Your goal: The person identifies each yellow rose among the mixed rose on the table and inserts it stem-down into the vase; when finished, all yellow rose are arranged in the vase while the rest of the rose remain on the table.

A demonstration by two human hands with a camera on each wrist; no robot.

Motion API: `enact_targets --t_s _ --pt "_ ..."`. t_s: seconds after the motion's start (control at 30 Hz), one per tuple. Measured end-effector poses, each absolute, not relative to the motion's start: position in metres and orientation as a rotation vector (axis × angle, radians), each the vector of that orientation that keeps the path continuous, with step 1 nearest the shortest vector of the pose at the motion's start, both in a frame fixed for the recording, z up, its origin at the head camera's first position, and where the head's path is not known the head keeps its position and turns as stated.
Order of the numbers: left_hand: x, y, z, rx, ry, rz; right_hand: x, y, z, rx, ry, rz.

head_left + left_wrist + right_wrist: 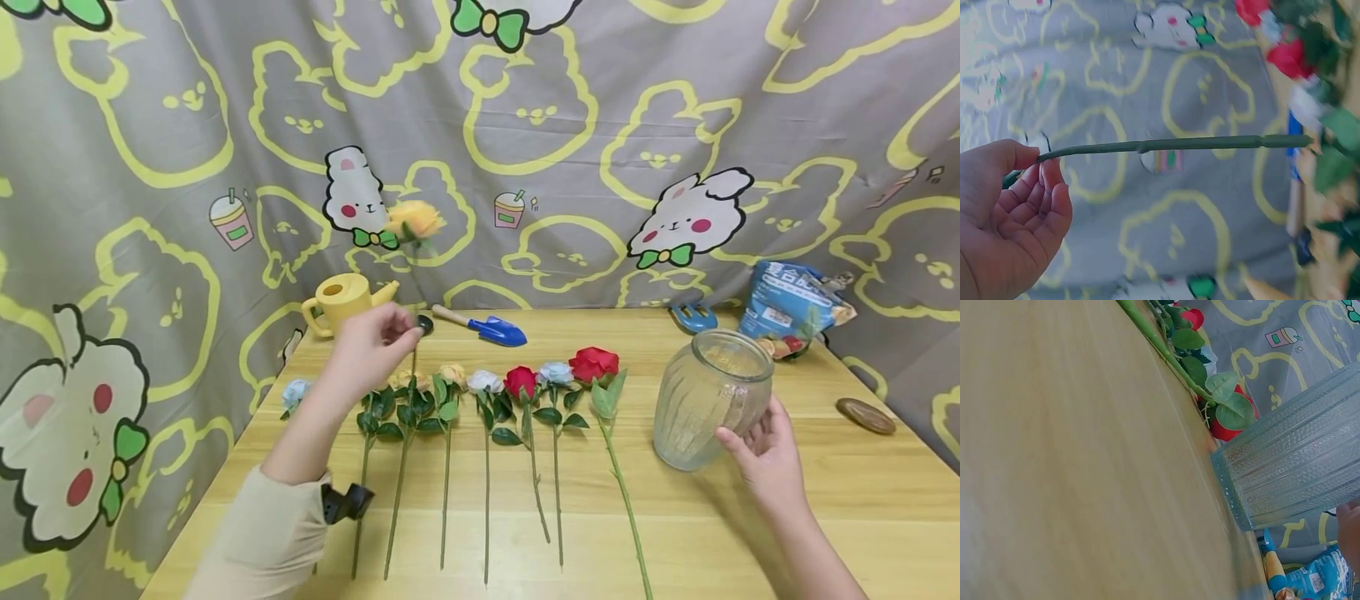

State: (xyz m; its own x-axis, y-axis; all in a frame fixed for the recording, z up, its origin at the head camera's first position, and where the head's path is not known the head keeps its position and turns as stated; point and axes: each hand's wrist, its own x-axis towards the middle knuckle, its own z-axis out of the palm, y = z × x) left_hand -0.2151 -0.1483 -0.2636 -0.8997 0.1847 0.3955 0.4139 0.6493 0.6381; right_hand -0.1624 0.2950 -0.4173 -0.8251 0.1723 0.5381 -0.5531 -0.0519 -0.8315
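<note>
My left hand point(378, 346) pinches the green stem point(1197, 143) of a yellow rose point(415, 219) between thumb and fingertips, above the table's back left. The bloom points up and looks blurred; the stem's cut end hangs below the hand. My right hand point(768, 458) grips a ribbed clear glass vase point(708, 404) by its right side, the thumb on the near side and the other fingers partly hidden behind. The vase leans slightly, its mouth up, its base close to the tabletop in the right wrist view. No stems show inside it.
Several artificial flowers lie in a row, including a white one point(485, 382) and a large red rose point(595, 364). Behind stand a yellow watering can point(341, 300), a blue trowel point(498, 331), a blue hand rake point(693, 317) and a blue bag point(787, 300). A brown oval object point(866, 415) lies far right.
</note>
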Motion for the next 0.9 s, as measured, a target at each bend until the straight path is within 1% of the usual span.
enact_targets --t_s 0.3,0.57,0.67,0.9 --pt "-0.234 -0.079 -0.227 -0.654 -2.519 -1.165 -0.164 0.295 -0.416 0.381 -1.735 1.930" --pt "-0.245 -0.009 -0.203 -0.936 -2.457 -1.286 -0.161 0.295 -0.417 0.316 -1.786 1.915" --pt "-0.247 0.016 -0.198 -1.039 -2.423 -1.255 -0.161 0.294 -0.417 0.343 -1.769 1.917" --pt "-0.246 0.070 -0.178 -1.185 -2.336 -1.282 -0.162 0.295 -0.416 0.379 -1.759 1.905"
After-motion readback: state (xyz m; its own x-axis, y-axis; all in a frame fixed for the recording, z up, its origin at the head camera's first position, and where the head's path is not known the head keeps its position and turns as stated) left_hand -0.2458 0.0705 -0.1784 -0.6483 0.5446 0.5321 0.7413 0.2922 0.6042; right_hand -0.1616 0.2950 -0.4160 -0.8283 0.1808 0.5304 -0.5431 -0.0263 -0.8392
